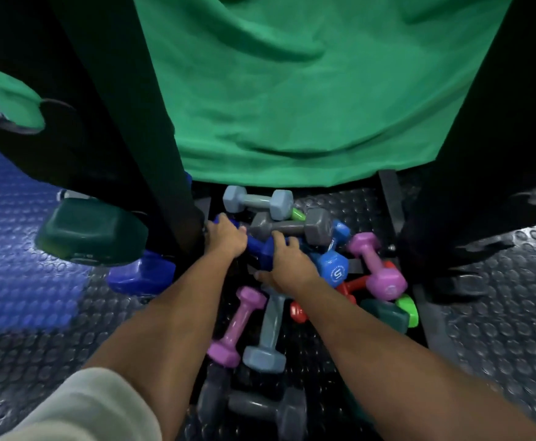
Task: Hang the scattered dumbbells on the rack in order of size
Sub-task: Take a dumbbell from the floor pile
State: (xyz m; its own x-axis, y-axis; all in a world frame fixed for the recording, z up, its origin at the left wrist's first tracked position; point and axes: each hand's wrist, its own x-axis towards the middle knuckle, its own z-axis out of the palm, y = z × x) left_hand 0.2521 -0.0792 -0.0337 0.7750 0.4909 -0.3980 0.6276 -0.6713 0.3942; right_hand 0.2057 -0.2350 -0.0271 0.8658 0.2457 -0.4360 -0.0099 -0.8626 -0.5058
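Both hands reach into a pile of dumbbells on the studded rubber floor [499, 329], in front of a green cloth [292, 90]. The left hand [227, 235] and the right hand [287, 261] curl on the 2 ends of 1 dark blue dumbbell [260, 251]; the grip of each looks closed on it. It lies under a grey dumbbell [289, 229] and beside a lighter blue one marked 5 [333, 265]. I judge it heavy and stiff, with a smooth coating that may slip. Holding the narrow middle handle would be safer. The rack is not clearly seen.
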